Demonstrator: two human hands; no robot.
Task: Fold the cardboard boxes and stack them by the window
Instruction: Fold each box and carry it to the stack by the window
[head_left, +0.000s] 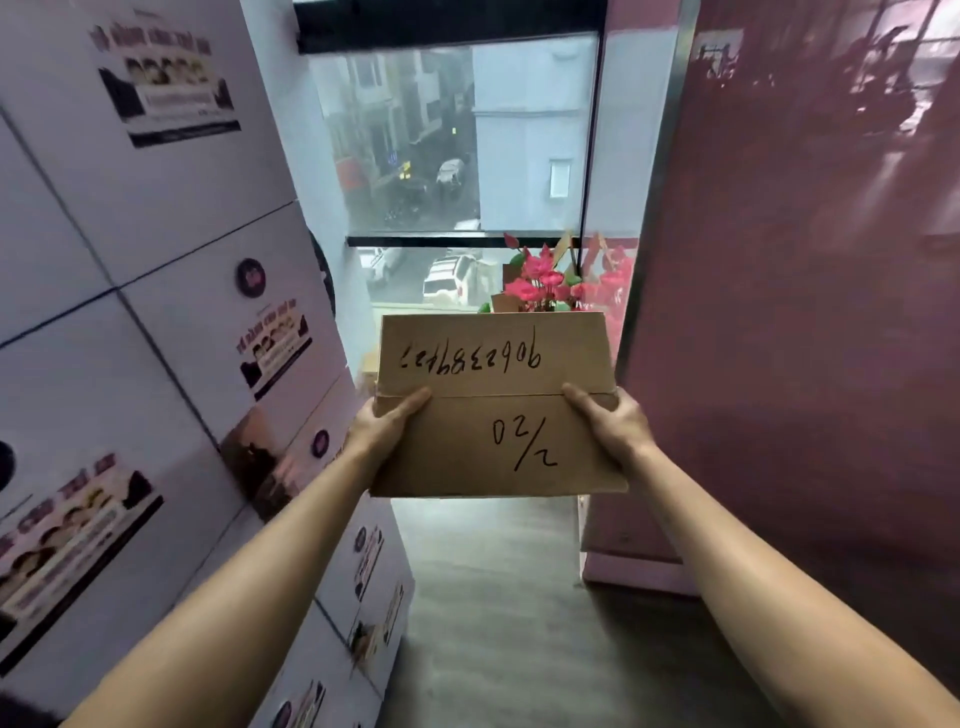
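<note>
A brown cardboard box (488, 364) with black handwritten numbers on its closed top flaps is held out in front of me at chest height. My left hand (384, 423) grips its left edge, thumb lying on top. My right hand (605, 421) grips the right edge the same way. The window (457, 140) is straight ahead, beyond the box, and looks down on a street. A bit of another cardboard piece (369, 364) shows just past the box's left side, low by the glass.
A tall stack of white printed cartons (156, 312) lines the left. A glossy pink wall (779, 312) runs along the right. Pink flowers (545, 280) stand by the window behind the box. A narrow strip of wooden floor (493, 597) lies between.
</note>
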